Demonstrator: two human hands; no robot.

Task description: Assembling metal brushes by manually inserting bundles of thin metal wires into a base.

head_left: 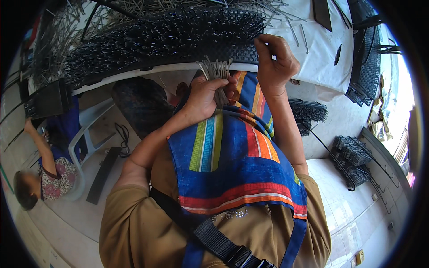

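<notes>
My left hand is closed around a bundle of thin greyish metal strips, their ends fanning out above the thumb. It is just in front of the near edge of a long black perforated tray. Densely packed upright black-tipped pins fill most of that tray. At its right end, my right hand is raised with thumb and forefinger pinched together by the outermost pins. Whatever lies between those fingertips is too small to make out.
Loose metal strips lie heaped behind the tray, and a few are scattered on a white sheet at the right. Another person sits at the left by a pale plastic chair. Black mesh crates stand on the right floor.
</notes>
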